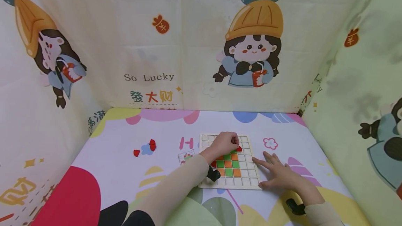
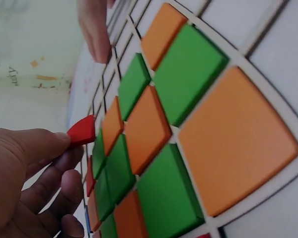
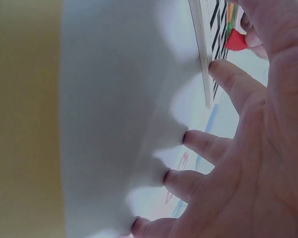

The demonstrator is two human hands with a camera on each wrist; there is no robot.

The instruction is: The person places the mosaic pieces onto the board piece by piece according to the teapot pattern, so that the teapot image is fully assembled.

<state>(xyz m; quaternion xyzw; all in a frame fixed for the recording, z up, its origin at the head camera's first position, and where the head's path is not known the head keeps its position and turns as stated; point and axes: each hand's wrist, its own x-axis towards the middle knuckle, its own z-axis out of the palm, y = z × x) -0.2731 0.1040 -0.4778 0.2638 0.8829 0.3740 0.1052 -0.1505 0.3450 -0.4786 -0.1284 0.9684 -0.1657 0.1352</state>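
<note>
A white grid board (image 1: 250, 174) lies flat under both hands, with green tiles (image 2: 187, 74) and orange tiles (image 2: 238, 144) set in its squares in a checkered pattern. Between thumb and fingertips, my left hand (image 1: 221, 146) pinches a red wedge-shaped tile with one curved edge (image 2: 82, 132), close over the board beside the far rows of tiles. Another red piece (image 1: 214, 164) sits at the left of the pattern, partly behind the left wrist. My right hand (image 1: 279, 174) is spread at the board's right side, thumb and index fingertip at its edge, the other fingertips on the table.
Several loose red wedge tiles, one of them apart (image 1: 136, 153), lie on the left of the patterned tablecloth (image 1: 116, 170). A small picture card (image 1: 186, 157) lies left of the board, partly covered by the left sleeve. Printed cloth walls (image 1: 194, 55) enclose the table's back and sides.
</note>
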